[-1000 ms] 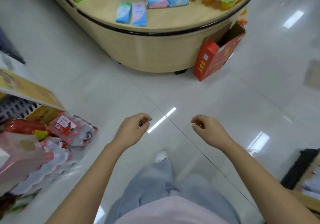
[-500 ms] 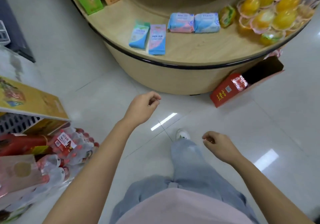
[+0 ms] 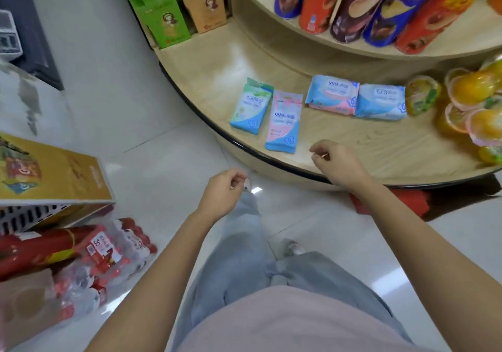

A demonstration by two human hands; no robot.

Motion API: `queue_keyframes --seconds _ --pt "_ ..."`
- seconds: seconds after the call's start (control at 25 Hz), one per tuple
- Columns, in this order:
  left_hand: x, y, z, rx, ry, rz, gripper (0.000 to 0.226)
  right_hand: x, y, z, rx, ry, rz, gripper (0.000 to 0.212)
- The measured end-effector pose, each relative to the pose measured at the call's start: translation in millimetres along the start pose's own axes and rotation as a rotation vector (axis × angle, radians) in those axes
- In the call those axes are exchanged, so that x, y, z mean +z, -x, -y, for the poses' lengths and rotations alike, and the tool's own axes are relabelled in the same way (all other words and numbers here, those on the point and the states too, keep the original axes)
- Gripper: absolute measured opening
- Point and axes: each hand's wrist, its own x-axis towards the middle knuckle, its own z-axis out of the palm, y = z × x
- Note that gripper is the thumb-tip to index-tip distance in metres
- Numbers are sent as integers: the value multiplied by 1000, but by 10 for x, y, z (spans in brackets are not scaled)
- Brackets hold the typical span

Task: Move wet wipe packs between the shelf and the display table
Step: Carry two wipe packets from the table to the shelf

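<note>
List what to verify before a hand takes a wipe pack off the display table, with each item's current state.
1. Right hand free: ok, loosely curled and holding nothing.
2. Left hand free: ok, empty and over the floor.
3. Packs present: ok, four lie flat on the display table.
4. Nearest pack clear: ok, nothing lies on the slim pink pack. The right hand is beside it, not touching.
5. Packs separated: not ok, the thick pink-blue pack and the blue pack abut.
6. Gap beside the green pack: cannot tell.

"999" on pink wipe pack (image 3: 284, 123)
</note>
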Motion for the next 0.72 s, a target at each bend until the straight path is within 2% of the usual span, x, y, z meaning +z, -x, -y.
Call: queue_keyframes --seconds 0.12,0.24,0.32,0.4,0.48,0.56,0.64,0.72 --pt "-330 -891 -95 4 13 -1 21 205 -417 174 148 -143 -105 24" --pt "-496 -1656 -297 -12 -12 9 32 418 -757 286 384 -288 -217 36" --pt "-446 -2000 -361 -10 -107 15 51 506 -989 322 536 -389 -244 53" --pt "-326 -2231 -359 -47 -129 59 77 579 -1234 337 572 -430 -253 73" --pt "-171 -2343 -342 -130 -158 100 99 695 -1455 343 555 -385 -240 92" --pt "-17 -2337 -345 -184 -258 93 108 830 -1553 384 613 -285 -158 103" --pt "75 -2313 -388 -206 -281 59 110 950 -1552 422 673 -170 -97 104" --pt "104 -2313 -423 -219 -248 -5 104 996 -1542 465 671 -72 -141 101"
